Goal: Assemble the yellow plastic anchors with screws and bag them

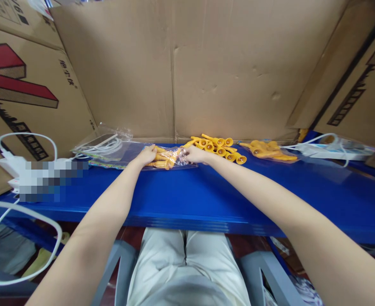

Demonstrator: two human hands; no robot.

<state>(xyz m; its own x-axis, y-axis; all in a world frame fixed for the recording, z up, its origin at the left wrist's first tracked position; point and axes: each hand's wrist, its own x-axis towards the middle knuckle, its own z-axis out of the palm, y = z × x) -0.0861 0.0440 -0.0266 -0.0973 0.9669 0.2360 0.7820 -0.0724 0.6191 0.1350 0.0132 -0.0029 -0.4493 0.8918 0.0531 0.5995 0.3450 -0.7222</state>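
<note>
Cardboard (pixel 232 63): upright, upper centre.
Blue table (pixel 181 195): mid-frame.
Arms (pixel 257 180): both extended forward, converging at centre.
Clear bag (pixel 177 162): on table, centre, yellow pieces (pixel 162 163) inside.
Right hand (pixel 194 154): fingers curled, gripping bag's right end.
Left hand (pixel 146 156): on bag's left; can't tell if closed.

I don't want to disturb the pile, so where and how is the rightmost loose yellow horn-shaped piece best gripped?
Probably pinch the rightmost piece by its flared rim, coming from the front right: its mouth opens toward the person at the pile's edge, while neighbouring pieces crowd its left.
</note>
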